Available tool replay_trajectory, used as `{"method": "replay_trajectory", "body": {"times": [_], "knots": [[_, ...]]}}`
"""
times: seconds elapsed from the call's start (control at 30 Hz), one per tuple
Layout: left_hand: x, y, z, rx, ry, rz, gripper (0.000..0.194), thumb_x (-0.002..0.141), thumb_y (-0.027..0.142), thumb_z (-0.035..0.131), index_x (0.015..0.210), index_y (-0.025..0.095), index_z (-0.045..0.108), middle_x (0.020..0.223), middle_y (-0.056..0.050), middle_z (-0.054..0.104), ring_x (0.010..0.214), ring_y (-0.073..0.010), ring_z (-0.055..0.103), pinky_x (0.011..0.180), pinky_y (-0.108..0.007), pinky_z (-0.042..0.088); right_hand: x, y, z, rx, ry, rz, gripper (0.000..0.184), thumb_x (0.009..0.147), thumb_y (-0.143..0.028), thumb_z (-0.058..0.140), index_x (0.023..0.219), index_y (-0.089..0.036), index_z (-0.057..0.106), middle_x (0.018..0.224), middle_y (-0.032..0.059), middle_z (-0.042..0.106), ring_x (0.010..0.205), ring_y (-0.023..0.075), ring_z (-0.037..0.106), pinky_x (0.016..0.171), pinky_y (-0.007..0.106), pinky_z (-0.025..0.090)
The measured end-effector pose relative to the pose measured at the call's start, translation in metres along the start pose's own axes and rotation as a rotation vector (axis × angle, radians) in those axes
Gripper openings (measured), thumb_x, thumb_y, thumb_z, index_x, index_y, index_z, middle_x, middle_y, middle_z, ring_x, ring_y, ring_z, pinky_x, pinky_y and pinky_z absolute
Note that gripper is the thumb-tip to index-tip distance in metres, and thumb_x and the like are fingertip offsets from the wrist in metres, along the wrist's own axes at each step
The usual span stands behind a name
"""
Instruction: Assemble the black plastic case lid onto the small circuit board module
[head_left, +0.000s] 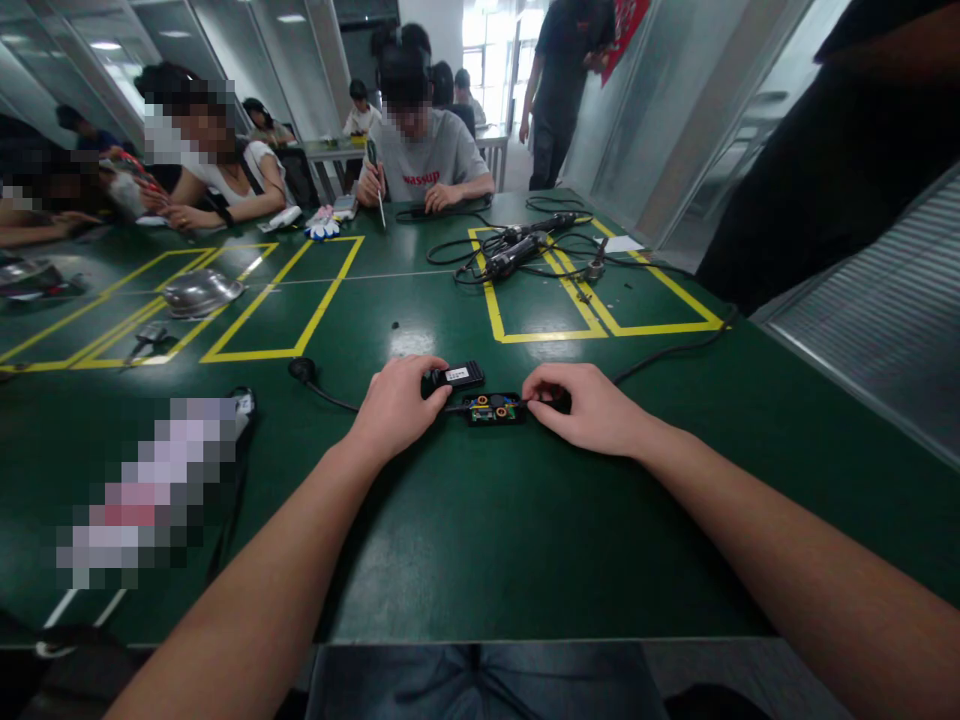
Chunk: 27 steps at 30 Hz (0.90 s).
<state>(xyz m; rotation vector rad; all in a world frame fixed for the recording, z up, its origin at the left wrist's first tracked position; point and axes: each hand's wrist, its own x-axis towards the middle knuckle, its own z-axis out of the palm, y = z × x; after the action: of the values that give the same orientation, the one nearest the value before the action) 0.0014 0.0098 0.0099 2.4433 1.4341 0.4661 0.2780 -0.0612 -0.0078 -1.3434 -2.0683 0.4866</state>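
A small black open case (493, 408) with a circuit board and copper coils inside lies on the green table (480, 540) in front of me. Its black lid (458, 375) with a white label lies just behind it. My left hand (397, 403) is curled at the case's left end, fingers closed on the cable stub there and touching the lid. My right hand (589, 407) pinches the cable (675, 350) at the case's right end.
A black cord with a plug (303, 370) runs off to the left. Tools and tangled cables (517, 252) lie in the yellow-taped boxes farther back. A metal dome (199, 292) sits at left. People sit along the far edge; one stands at my right.
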Motion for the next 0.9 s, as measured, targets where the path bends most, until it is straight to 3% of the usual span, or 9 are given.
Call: {"method": "replay_trajectory", "body": {"times": [0.9], "knots": [[-0.0004, -0.0010, 0.0000, -0.008, -0.008, 0.000, 0.031, 0.105, 0.025, 0.073, 0.135, 0.024, 0.081, 0.133, -0.012, 0.084, 0.127, -0.0353, 0.075, 0.114, -0.054, 0.058, 0.0004, -0.0026, 0.0003, 0.014, -0.002, 0.013, 0.007, 0.089, -0.019, 0.068, 0.089, -0.023, 0.074, 0.085, 0.0043, 0.077, 0.076, 0.0213, 0.066, 0.074, 0.036, 0.055]]}}
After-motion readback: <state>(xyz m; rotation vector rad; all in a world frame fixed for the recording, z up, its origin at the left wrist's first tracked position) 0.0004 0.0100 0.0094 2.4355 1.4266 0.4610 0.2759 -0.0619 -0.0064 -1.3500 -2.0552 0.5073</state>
